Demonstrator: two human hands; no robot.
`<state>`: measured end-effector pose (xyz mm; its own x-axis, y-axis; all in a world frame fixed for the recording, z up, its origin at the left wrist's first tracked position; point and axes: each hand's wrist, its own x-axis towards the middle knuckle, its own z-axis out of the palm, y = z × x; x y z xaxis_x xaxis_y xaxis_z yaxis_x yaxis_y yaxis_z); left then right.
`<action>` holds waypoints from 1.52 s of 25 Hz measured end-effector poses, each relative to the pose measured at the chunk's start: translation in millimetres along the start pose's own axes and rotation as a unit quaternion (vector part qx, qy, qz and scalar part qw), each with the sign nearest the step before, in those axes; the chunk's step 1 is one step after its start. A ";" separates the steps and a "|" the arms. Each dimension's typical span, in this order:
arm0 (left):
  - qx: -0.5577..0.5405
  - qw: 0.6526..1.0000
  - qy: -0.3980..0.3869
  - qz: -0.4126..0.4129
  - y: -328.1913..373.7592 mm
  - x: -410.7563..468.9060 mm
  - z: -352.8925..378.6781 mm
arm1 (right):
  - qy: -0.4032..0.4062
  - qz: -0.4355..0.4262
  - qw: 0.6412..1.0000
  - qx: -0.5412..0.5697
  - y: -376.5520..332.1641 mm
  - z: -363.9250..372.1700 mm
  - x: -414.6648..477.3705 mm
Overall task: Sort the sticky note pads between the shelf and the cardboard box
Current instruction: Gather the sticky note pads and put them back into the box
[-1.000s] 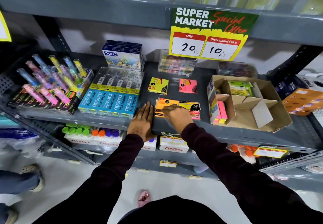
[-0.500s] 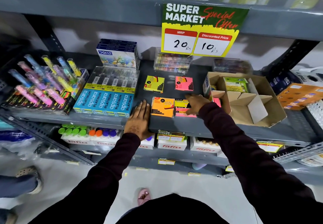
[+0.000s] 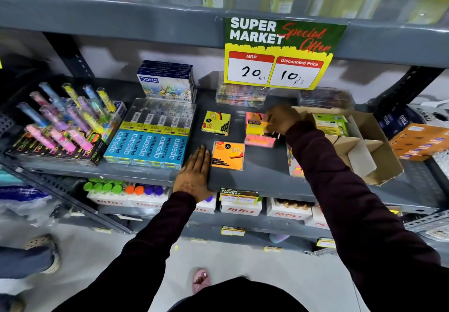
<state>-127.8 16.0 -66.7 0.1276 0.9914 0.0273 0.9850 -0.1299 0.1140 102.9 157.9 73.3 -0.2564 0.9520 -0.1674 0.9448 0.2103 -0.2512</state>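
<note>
Along the shelf (image 3: 262,175), five blue pencil boxes (image 3: 148,148) stand at the left. The left hand (image 3: 194,173) lies flat and empty at the front edge, just beside one orange pad (image 3: 228,154). One yellow pad (image 3: 216,122) lies farther back. The right hand (image 3: 281,118) pinches a blurred yellow pad (image 3: 255,127) above a pink pad (image 3: 258,140), beside the cardboard box (image 3: 379,163) near the right edge.
</note>
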 end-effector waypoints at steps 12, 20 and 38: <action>0.016 1.000 -0.002 -0.005 0.1 1.0 -0.6 | 0.087 0.005 0.992 -0.089 4.2 60.0 15.4; -0.002 1.000 0.002 -0.003 1.8 0.5 -3.7 | -0.140 -0.140 0.980 -0.035 -36.3 70.8 -15.6; 0.033 0.999 0.021 0.000 2.0 -1.8 0.2 | 0.198 0.256 0.943 0.076 86.9 18.6 -140.8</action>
<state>-126.0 14.0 -66.6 0.1237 0.9899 0.0697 0.9907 -0.1272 0.0476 217.3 38.0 57.3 0.3503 0.9349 0.0569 0.8760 -0.3055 -0.3733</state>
